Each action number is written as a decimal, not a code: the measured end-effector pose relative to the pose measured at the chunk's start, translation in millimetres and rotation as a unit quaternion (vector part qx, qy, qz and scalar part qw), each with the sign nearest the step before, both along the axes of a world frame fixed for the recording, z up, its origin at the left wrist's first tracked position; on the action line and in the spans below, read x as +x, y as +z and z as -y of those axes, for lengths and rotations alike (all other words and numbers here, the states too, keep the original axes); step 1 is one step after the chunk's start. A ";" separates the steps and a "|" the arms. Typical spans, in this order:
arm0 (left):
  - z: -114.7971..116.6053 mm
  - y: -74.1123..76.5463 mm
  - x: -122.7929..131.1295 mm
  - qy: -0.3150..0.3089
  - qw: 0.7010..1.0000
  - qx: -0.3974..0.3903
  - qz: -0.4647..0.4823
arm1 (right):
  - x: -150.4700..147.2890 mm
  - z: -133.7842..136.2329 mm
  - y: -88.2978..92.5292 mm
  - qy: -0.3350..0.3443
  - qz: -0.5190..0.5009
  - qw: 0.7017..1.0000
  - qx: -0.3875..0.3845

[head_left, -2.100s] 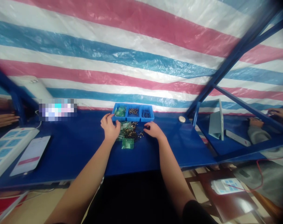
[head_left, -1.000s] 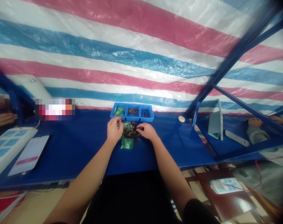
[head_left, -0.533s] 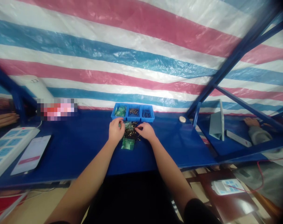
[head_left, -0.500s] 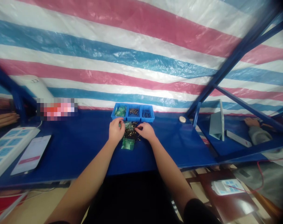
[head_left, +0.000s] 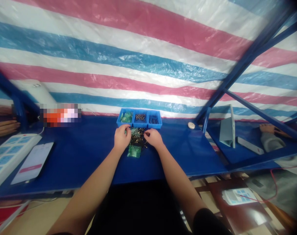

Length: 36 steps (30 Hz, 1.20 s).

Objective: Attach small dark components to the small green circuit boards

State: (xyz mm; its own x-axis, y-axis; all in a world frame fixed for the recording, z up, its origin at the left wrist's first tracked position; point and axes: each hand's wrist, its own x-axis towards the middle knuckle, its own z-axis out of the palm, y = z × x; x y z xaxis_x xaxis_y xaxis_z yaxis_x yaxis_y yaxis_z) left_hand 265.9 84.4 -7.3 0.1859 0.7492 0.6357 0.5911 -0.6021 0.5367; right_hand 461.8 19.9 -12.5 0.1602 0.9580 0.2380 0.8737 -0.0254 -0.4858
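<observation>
A pile of small dark and brass-coloured parts (head_left: 138, 138) lies on the blue table between my hands, with small green pieces mixed in. My left hand (head_left: 122, 137) is at the pile's left side, its fingers curled together; what they hold is too small to make out. At the right side, my right hand (head_left: 153, 137) has thumb and fingertips pinched together, and any part in them is hidden. A green packet-like piece (head_left: 134, 151) lies at the pile's near edge. Behind it, three joined blue bins hold green pieces (head_left: 126, 117), brass-coloured parts (head_left: 140, 117) and dark parts (head_left: 153, 119).
A phone (head_left: 33, 162) and a white power strip (head_left: 15, 153) lie on the left. A round whitish object (head_left: 191, 125) sits right of the bins. Blue frame bars (head_left: 236, 70) cross the right side, beyond which another person's hand (head_left: 267, 128) rests near a propped tablet (head_left: 228, 129).
My right hand has shifted slightly right, away from the pile's middle. My left hand stays almost in place.
</observation>
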 end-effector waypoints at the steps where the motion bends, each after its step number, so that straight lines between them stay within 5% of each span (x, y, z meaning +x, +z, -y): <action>1: 0.0 0.1 0.1 0.000 1.000 0.000 0.000 | -0.2 -0.6 -0.3 -0.002 0.002 1.000 -0.003; 24: 2.1 3.1 -1.5 -0.007 1.000 -0.020 0.012 | 3.8 3.4 2.0 -0.005 -0.044 0.999 0.009; 31: 2.9 1.6 -0.2 -0.017 1.000 -0.008 0.004 | 10.2 4.2 0.8 -0.034 -0.102 0.993 0.039; 36: 7.4 2.7 5.3 -0.077 0.995 0.012 -0.055 | 4.1 6.0 6.9 -0.016 -0.249 0.960 0.126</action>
State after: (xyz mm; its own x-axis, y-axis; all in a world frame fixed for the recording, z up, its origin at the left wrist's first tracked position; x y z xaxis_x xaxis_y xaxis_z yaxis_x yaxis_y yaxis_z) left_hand 271.2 77.0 -4.6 0.3671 0.6914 0.6223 0.5447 -0.7020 0.4587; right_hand 465.9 13.9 -5.6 0.3424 0.8727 0.3482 0.5318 0.1255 -0.8375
